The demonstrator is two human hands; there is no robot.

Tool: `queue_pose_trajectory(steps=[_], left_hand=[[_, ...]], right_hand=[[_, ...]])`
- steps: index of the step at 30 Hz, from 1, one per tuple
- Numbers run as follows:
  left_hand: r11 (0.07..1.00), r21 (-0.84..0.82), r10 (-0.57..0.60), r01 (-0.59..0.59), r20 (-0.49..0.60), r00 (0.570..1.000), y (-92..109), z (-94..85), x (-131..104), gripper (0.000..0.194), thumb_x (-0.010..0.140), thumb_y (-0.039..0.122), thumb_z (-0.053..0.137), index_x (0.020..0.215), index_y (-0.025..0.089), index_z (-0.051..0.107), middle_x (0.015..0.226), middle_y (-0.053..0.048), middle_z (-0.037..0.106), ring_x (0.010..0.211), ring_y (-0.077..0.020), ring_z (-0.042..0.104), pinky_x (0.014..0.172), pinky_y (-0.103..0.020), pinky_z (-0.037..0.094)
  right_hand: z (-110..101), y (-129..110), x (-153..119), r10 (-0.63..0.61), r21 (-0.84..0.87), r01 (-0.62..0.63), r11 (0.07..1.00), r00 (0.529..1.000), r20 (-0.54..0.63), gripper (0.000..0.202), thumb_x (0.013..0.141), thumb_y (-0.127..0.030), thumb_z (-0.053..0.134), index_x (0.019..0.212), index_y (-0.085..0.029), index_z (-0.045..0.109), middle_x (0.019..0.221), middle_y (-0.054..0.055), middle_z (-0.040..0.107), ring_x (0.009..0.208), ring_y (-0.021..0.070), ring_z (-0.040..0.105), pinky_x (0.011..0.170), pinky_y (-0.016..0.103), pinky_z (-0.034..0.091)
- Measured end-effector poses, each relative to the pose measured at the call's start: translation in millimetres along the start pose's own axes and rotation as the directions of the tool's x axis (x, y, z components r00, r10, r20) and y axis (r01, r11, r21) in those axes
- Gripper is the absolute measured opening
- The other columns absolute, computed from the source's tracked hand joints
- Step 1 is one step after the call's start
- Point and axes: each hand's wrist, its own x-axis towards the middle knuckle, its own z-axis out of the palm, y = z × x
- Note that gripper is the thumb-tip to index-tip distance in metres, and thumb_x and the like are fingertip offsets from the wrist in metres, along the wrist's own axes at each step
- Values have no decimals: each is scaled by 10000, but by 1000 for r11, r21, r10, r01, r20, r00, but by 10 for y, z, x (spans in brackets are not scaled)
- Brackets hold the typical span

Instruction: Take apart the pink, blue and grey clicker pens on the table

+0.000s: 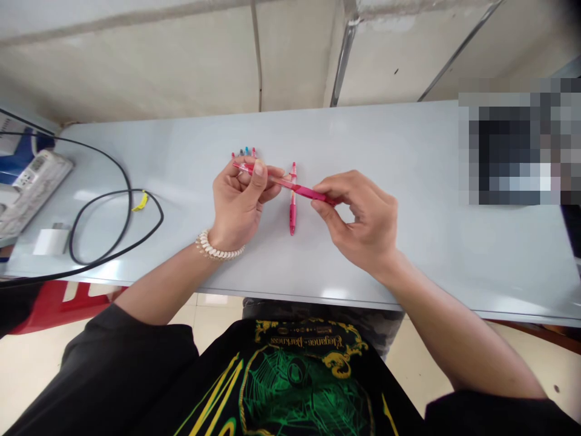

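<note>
Both of my hands hold one pink pen (305, 191) slantwise above the table. My left hand (240, 197), with a pale coiled band on its wrist, is closed round the clear upper part, thumb on top. My right hand (361, 218) pinches the pink grip end between thumb and fingers, so the tip is partly hidden. Beneath the held pen, a second pink pen (293, 213) lies lengthwise on the table. Behind my left hand show the ends of several more pens (246, 150), pink, blue and dark; the rest of them is covered by the hand.
The pale table (436, 254) runs up to the wall. On the left lie a looped black cable (127, 175) with a yellow tie (140, 201), a white charger (51, 240) and a power strip (39, 175). A pixelated dark object (508, 151) is at the right.
</note>
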Motion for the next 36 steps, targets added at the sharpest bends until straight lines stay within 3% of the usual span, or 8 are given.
queue_pose_trajectory(steps=[3,9,13,19,23,27,32,36], left_hand=[[1000,-25,0,0,15,1000,0,-5,-1,360,839,492,915,878,218,684,850,7,813,787,-149,817,683,-204,657],[1000,-18,8,-7,40,999,-15,-27,2,293,888,428,891,920,230,679,862,11,814,791,-151,809,700,-245,649],[1000,25,17,-17,12,1000,-5,-18,-7,331,866,477,899,912,237,676,847,2,809,762,-158,796,684,-263,650],[995,90,34,-37,41,999,19,-13,-28,339,883,522,874,913,259,663,841,27,803,765,-152,788,685,-262,646],[993,101,52,-57,47,997,15,-17,-34,356,894,521,863,934,239,650,842,6,802,748,-170,801,656,-265,648],[990,117,64,-73,81,995,-11,-30,-34,362,916,529,836,928,230,632,819,-8,796,703,-184,804,603,-256,638],[983,150,91,-104,91,992,-46,-57,-23,375,924,547,821,937,231,620,830,-9,783,705,-180,798,615,-261,637],[989,137,41,-54,91,995,-9,-26,-53,374,936,576,794,930,242,627,824,-6,749,688,-182,768,648,-306,624]], right_hand=[[-13,-19,1,60,-3,-60,998,998,0,126,1021,-285,699,1132,-229,715,924,19,776,744,142,741,607,256,604],[-15,-9,0,49,-8,-49,999,997,61,136,1035,-289,675,1138,-220,730,941,28,797,769,146,762,673,267,637],[-11,-7,-7,-32,6,31,999,998,53,116,1033,-212,663,1126,-234,730,956,17,799,784,133,765,701,260,641],[0,0,-25,-45,-39,49,998,994,97,145,1051,-270,651,1168,-224,724,995,44,805,804,144,764,730,276,638],[-2,-11,-33,43,-33,-40,999,994,105,182,1055,-345,657,1174,-220,712,920,27,800,742,136,747,665,260,606],[-4,-42,-30,118,24,-127,992,968,221,226,1100,-321,564,974,-200,707,733,-12,737,573,87,649,581,231,523],[15,-52,-40,121,91,-142,986,971,207,198,1049,-364,650,1136,-193,697,863,15,772,693,110,686,667,246,559],[15,-70,-27,291,246,-417,875,859,420,263,1091,-405,578,1067,-168,691,671,-46,663,474,59,558,484,194,464]])
